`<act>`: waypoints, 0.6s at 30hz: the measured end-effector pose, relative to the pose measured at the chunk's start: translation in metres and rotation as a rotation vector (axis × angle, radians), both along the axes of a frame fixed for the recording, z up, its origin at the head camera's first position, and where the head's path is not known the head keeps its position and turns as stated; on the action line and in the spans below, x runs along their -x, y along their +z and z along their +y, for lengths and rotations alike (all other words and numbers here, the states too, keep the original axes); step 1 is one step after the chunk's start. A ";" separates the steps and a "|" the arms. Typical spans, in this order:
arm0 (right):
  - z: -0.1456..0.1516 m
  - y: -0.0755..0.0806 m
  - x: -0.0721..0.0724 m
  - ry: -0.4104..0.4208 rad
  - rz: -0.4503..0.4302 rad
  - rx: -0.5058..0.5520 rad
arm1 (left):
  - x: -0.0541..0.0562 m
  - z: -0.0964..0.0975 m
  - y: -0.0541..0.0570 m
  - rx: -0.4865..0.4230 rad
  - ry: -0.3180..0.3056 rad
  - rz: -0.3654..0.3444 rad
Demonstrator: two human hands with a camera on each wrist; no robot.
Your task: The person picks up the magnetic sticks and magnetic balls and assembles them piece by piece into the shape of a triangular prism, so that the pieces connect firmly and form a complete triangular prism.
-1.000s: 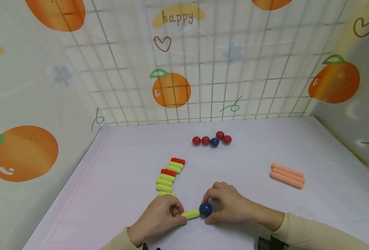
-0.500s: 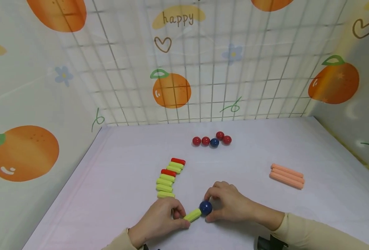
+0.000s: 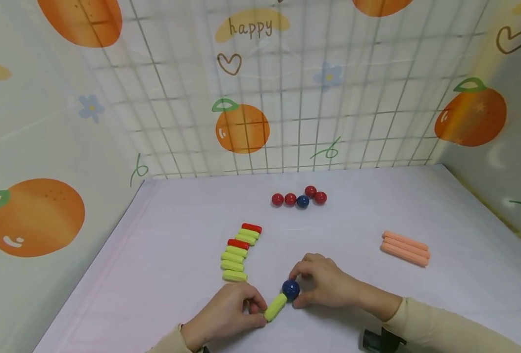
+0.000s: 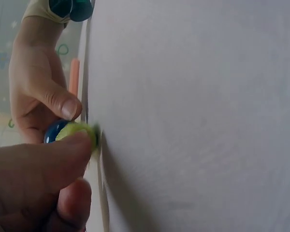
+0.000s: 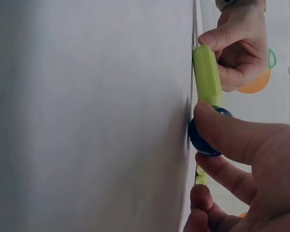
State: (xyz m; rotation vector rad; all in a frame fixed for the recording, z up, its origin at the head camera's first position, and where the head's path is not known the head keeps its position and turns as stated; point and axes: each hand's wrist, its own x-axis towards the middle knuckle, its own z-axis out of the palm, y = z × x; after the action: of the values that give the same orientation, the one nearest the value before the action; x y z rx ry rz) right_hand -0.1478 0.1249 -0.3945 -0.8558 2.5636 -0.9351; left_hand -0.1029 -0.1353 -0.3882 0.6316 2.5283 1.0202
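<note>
My left hand [image 3: 228, 310] pinches the near end of a yellow-green rod [image 3: 275, 307] between thumb and fingertips. The rod's far end touches a dark blue ball [image 3: 291, 289], which my right hand [image 3: 328, 282] holds between thumb and index finger. Seen from the right wrist, the rod [image 5: 207, 75] runs straight from the left hand's grip to the blue ball [image 5: 203, 140], whose middle is partly covered by the right thumb. Whether rod and ball are joined or only touching, I cannot tell. In the left wrist view the rod [image 4: 79, 130] appears end-on.
Several short yellow-green and red rods [image 3: 232, 257] lie in a curved row beyond the left hand. Red balls [image 3: 290, 198] and another blue ball [image 3: 302, 201] sit at the back. Some orange rods [image 3: 405, 249] lie side by side on the right of the white table [image 3: 176, 215].
The yellow-green rod has swung to a steeper slant, its far end moving away from me with the blue ball. My left hand has shifted slightly right, staying on the rod.
</note>
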 end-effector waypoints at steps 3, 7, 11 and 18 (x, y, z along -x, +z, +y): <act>-0.001 0.000 0.001 -0.019 0.007 0.003 | 0.000 0.000 -0.001 -0.030 -0.068 0.024; -0.003 0.001 0.001 -0.041 0.030 0.006 | 0.001 0.002 -0.001 -0.028 -0.059 0.048; -0.002 0.002 0.000 -0.018 0.010 0.024 | 0.005 0.007 0.001 0.031 0.050 0.061; 0.017 0.010 0.025 -0.121 0.027 0.048 | 0.015 0.011 0.001 0.121 0.001 0.146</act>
State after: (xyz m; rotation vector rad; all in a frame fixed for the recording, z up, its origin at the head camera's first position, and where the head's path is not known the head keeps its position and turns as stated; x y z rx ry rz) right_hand -0.1724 0.1417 -0.3849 -0.7380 2.6515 -1.0304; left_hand -0.1183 -0.1241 -0.3868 0.6924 2.6924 0.8421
